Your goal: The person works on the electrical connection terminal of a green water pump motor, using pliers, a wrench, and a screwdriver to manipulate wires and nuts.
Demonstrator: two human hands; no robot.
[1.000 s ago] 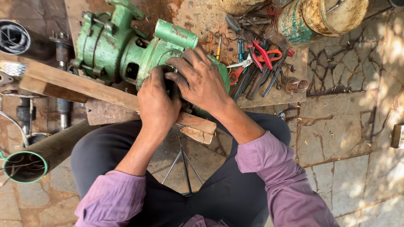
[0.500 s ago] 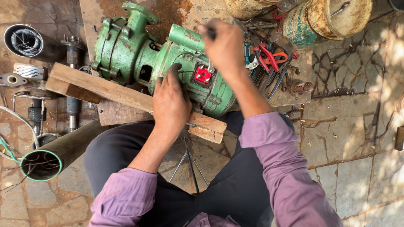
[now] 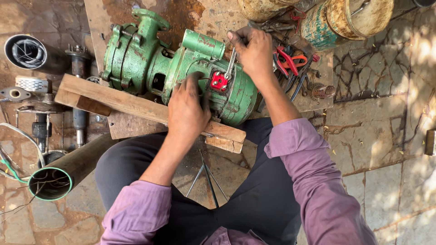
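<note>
Green cast-iron pump motor (image 3: 181, 72), chipped and rust-flecked, lies on its side across a long pale wooden plank (image 3: 136, 105) that rests on a rusty brown metal sheet (image 3: 181, 13) over cracked stone paving (image 3: 386, 127), just in front of the seated person's knees. A dark metal pipe with a green-rimmed mouth (image 3: 56, 179) lies on the ground on the person's left, below the plank's end. Two rusty round tins (image 3: 345, 20) stand at the far right of the sheet, and just beside them is a heap of hand tools, among them red-handled pliers (image 3: 290, 59). The left hand (image 3: 188, 111) lies flat on the near flank of the motor, palm down, fingers spread over the casing and not closed around anything. The right hand (image 3: 254, 50) reaches over the top of the motor, its fingers pinched narrowly around the upper end of a slim silver spanner (image 3: 230, 63). The spanner slants downward, and its lower end meets a small red terminal block (image 3: 219, 81) set in a square opening on the motor's body, between the two hands. Whether the spanner's head sits on a nut there I cannot tell.
</note>
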